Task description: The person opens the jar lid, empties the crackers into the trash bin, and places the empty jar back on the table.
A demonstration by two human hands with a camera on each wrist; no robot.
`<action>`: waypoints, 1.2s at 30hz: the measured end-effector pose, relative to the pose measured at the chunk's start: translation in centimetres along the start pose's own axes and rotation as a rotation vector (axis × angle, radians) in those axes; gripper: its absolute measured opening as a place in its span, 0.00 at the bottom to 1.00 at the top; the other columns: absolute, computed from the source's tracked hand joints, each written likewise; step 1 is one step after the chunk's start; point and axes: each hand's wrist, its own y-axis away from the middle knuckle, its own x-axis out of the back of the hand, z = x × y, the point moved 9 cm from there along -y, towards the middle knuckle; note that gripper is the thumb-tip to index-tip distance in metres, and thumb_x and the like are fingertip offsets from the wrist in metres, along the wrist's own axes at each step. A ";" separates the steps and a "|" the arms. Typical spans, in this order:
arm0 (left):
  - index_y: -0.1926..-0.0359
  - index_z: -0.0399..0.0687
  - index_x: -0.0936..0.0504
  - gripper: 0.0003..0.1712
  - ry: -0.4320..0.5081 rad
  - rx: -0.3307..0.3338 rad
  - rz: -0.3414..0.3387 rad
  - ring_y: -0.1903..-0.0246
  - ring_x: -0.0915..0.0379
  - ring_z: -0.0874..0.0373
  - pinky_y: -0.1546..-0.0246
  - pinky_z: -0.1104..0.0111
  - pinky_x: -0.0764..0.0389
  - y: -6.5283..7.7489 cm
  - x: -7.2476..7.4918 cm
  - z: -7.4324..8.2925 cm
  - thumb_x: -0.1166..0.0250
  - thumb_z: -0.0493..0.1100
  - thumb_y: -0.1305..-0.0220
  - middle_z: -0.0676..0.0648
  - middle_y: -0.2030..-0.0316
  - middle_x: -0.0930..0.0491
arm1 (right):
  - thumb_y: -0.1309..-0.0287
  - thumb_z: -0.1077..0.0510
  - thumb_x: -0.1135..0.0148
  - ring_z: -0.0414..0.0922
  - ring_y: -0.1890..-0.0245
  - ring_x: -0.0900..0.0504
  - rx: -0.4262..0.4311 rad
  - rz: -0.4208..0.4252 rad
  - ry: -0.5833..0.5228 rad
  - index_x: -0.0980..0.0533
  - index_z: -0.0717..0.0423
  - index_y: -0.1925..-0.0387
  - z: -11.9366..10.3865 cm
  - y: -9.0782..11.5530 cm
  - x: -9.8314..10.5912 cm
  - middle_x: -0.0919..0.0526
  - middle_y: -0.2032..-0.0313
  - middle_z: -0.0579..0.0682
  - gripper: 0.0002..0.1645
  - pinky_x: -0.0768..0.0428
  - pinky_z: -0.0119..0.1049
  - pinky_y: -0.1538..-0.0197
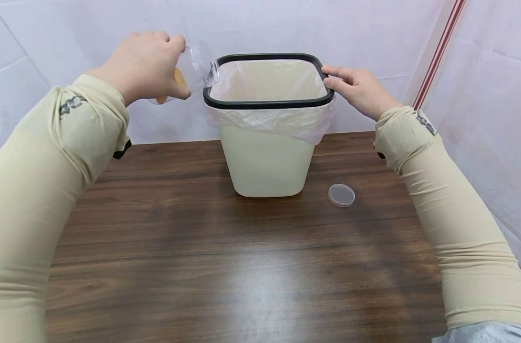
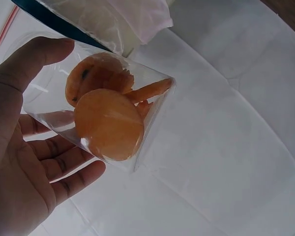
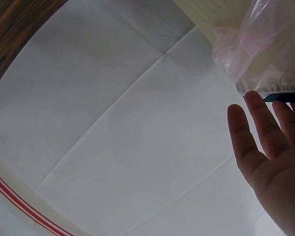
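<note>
My left hand (image 1: 146, 64) grips a clear plastic jar (image 1: 196, 66) at the left side of the bin. Tipped on its side, the jar has its mouth toward the bin's black rim (image 1: 269, 104). In the left wrist view, orange, rounded food pieces (image 2: 110, 125) and thin strips lie inside near the jar's base. The cream bin (image 1: 266, 162) stands upright with a pale pink plastic liner (image 1: 286, 121) folded over its edge. At the bin's right corner, my right hand (image 1: 359, 88) touches the rim with extended fingers.
A round clear lid (image 1: 341, 195) lies on the dark wooden table (image 1: 251, 257), right of the bin's base. White sheeting (image 1: 136, 14) hangs close behind the bin and along the sides, with a red-striped edge (image 1: 438, 55) at right.
</note>
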 end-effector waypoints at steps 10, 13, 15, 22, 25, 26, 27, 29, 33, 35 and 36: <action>0.46 0.27 0.36 0.38 -0.038 -0.038 0.025 0.58 0.34 0.31 0.55 0.40 0.32 -0.4 0.3 0.3 0.38 0.51 0.50 0.29 0.60 0.30 | 0.30 0.42 0.55 0.50 0.28 0.41 -0.013 -0.003 -0.006 0.39 0.48 0.29 0.0 0.1 -0.1 0.39 0.29 0.53 0.33 0.43 0.51 0.28; 0.45 0.27 0.36 0.38 -0.051 -0.046 0.026 0.58 0.35 0.32 0.53 0.40 0.32 -0.4 0.4 0.4 0.37 0.51 0.49 0.30 0.60 0.31 | 0.30 0.41 0.56 0.49 0.29 0.40 -0.016 -0.003 0.002 0.39 0.48 0.29 0.0 0.1 -0.1 0.38 0.29 0.53 0.33 0.42 0.52 0.29; 0.46 0.28 0.36 0.37 -0.069 -0.048 0.016 0.57 0.35 0.32 0.51 0.39 0.33 -0.4 0.4 0.5 0.37 0.51 0.49 0.30 0.61 0.31 | 0.30 0.41 0.56 0.50 0.29 0.40 -0.011 -0.002 0.007 0.39 0.48 0.29 -0.1 0.1 -0.2 0.38 0.29 0.53 0.33 0.42 0.52 0.29; 0.46 0.26 0.36 0.37 -0.133 -0.060 0.014 0.52 0.34 0.29 0.46 0.39 0.35 -0.5 0.5 0.9 0.37 0.50 0.47 0.28 0.59 0.31 | 0.30 0.41 0.56 0.48 0.35 0.35 -0.007 0.006 0.011 0.39 0.47 0.29 -0.1 0.1 -0.2 0.37 0.30 0.54 0.32 0.37 0.48 0.34; 0.45 0.25 0.37 0.38 -0.154 -0.071 0.026 0.52 0.34 0.29 0.45 0.39 0.35 -0.6 0.7 1.1 0.36 0.50 0.47 0.28 0.59 0.31 | 0.30 0.41 0.56 0.47 0.40 0.34 -0.010 0.010 0.019 0.39 0.46 0.29 -0.1 0.1 -0.2 0.36 0.30 0.54 0.32 0.37 0.46 0.40; 0.45 0.25 0.37 0.39 -0.162 -0.073 0.027 0.52 0.35 0.29 0.45 0.39 0.35 -0.6 0.7 1.1 0.36 0.50 0.47 0.28 0.59 0.31 | 0.30 0.41 0.57 0.47 0.41 0.34 -0.011 0.010 0.020 0.39 0.46 0.29 -0.1 0.1 -0.2 0.36 0.30 0.54 0.32 0.37 0.46 0.40; 0.45 0.25 0.37 0.38 -0.169 -0.075 0.027 0.52 0.35 0.29 0.46 0.40 0.36 -0.6 0.7 1.2 0.36 0.50 0.47 0.28 0.59 0.32 | 0.30 0.41 0.56 0.47 0.42 0.34 -0.011 0.010 0.020 0.39 0.46 0.29 -0.1 0.1 -0.2 0.36 0.30 0.54 0.32 0.37 0.46 0.40; 0.46 0.25 0.37 0.37 -0.191 -0.083 0.031 0.53 0.35 0.30 0.47 0.40 0.35 -0.6 0.7 1.3 0.36 0.50 0.47 0.28 0.59 0.32 | 0.30 0.41 0.56 0.48 0.39 0.34 -0.009 0.009 0.018 0.39 0.47 0.29 -0.1 0.1 -0.2 0.36 0.30 0.54 0.32 0.37 0.48 0.38; 0.50 0.26 0.35 0.33 -0.234 -0.106 0.063 0.54 0.34 0.30 0.48 0.41 0.34 -0.5 1.1 1.8 0.36 0.47 0.49 0.28 0.60 0.31 | 0.30 0.41 0.56 0.49 0.38 0.34 -0.005 0.010 0.015 0.39 0.47 0.29 -0.2 0.1 -0.3 0.36 0.30 0.55 0.32 0.37 0.49 0.37; 0.53 0.26 0.34 0.31 -0.249 -0.115 0.079 0.55 0.34 0.30 0.50 0.41 0.33 -0.5 1.3 2.0 0.37 0.46 0.50 0.27 0.61 0.31 | 0.30 0.41 0.56 0.48 0.37 0.34 -0.002 0.011 0.017 0.39 0.47 0.29 -0.3 0.2 -0.3 0.36 0.30 0.54 0.32 0.37 0.48 0.36; 0.53 0.26 0.35 0.31 -0.253 -0.118 0.082 0.55 0.34 0.30 0.50 0.41 0.33 -0.5 1.3 2.0 0.37 0.46 0.50 0.27 0.60 0.31 | 0.30 0.41 0.57 0.48 0.39 0.34 -0.002 0.012 0.018 0.39 0.47 0.29 -0.3 0.2 -0.3 0.36 0.30 0.54 0.32 0.37 0.47 0.38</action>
